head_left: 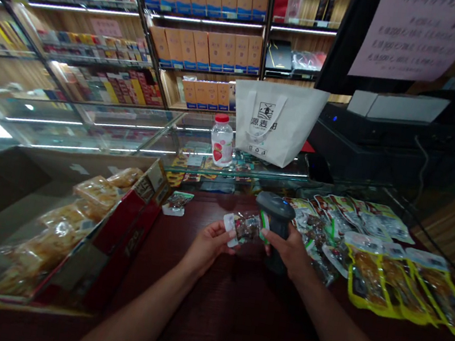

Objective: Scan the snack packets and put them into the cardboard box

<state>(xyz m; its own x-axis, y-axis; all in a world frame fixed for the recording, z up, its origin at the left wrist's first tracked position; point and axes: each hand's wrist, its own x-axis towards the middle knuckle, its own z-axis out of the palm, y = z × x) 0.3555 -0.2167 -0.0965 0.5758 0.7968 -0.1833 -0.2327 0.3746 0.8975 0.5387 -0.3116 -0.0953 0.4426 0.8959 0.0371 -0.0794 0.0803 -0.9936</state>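
Observation:
In the middle of the head view, my left hand [208,243] pinches one white end of a small clear snack packet [247,228] with dark contents. My right hand [289,248] is closed around the handle of a dark grey barcode scanner [277,206], its head pointing away from me. The packet's green-edged end meets my right thumb, so both hands touch it. Another small packet [178,203] lies on the dark red counter [181,324], left of my hands. Just right of the scanner spreads a pile of similar packets [320,237].
An open cardboard box [133,219] of wrapped bread stands at left. Yellow-edged food packs [382,281] lie at right. Behind, on a glass case, are a red-capped bottle [222,142] and a white paper bag [278,124]. A monitor [403,43] rises at the back right.

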